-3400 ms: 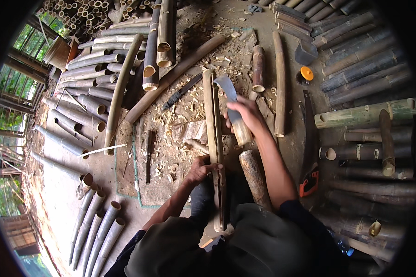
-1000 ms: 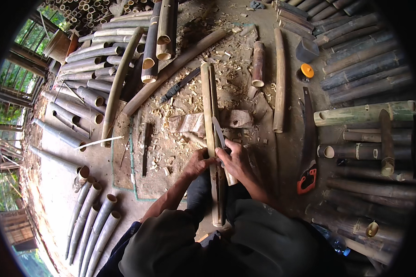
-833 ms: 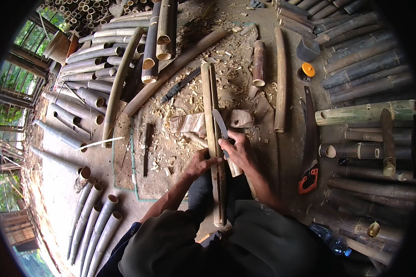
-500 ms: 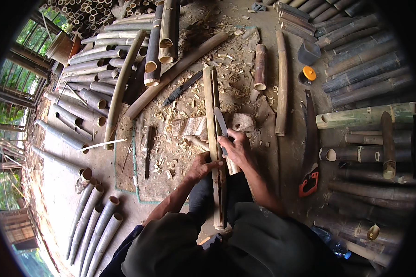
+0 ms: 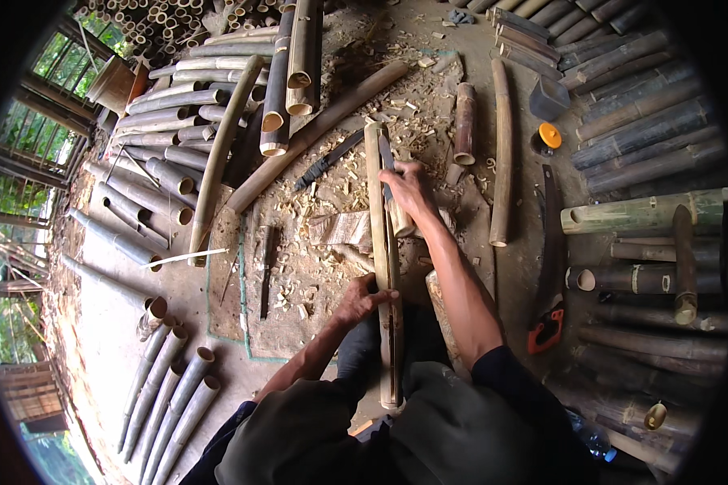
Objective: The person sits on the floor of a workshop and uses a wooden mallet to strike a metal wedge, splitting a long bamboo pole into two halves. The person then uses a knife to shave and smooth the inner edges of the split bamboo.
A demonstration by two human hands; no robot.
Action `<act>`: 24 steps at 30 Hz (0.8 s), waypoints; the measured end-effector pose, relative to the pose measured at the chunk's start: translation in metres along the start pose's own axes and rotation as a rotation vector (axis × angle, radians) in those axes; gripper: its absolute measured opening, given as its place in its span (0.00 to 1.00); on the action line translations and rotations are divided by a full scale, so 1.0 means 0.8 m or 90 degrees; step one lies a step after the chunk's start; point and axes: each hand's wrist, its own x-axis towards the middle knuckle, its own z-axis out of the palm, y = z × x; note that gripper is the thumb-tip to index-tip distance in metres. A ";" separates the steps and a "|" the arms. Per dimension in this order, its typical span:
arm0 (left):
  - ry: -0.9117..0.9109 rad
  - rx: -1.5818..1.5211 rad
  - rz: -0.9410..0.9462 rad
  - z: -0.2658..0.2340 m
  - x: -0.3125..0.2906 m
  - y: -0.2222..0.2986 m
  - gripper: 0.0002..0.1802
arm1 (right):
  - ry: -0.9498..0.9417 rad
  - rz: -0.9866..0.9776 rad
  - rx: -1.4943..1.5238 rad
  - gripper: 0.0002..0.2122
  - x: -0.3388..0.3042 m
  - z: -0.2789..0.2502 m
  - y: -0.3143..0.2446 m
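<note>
A long bamboo piece (image 5: 377, 214), with a dark slot running along it, stands lengthwise in front of me, its near end between my legs. My left hand (image 5: 362, 301) is closed around its lower half, thumb across the top. My right hand (image 5: 408, 190) grips a knife near the far end. The knife's dark blade (image 5: 385, 150) lies along the right edge of the bamboo, and a pale handle end shows below my fist. Whether the blade is cutting, I cannot tell. Beneath the bamboo lies a pale wooden block (image 5: 340, 229).
Shavings cover the mat (image 5: 299, 283). A dark-wrapped blade (image 5: 328, 159) and a narrow tool (image 5: 265, 271) lie left. To the right are a handsaw (image 5: 552, 259), a jar with an orange lid (image 5: 549, 136) and stacked bamboo (image 5: 647, 212). More bamboo tubes (image 5: 178, 396) lie at the near left.
My right hand has moved with the knife away from me along the bamboo, toward its far end. My left hand stays on the lower half. The whole view has shifted slightly.
</note>
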 end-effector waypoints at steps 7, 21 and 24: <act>-0.008 -0.003 0.001 -0.004 0.007 -0.013 0.27 | -0.160 0.189 0.151 0.33 -0.025 -0.063 -0.076; 0.109 0.074 0.033 0.024 0.007 -0.006 0.24 | -0.148 -0.103 -0.368 0.34 -0.323 -0.102 -0.031; 0.124 0.104 0.022 0.026 0.006 0.000 0.23 | -0.145 -0.111 -0.359 0.34 -0.321 -0.102 -0.030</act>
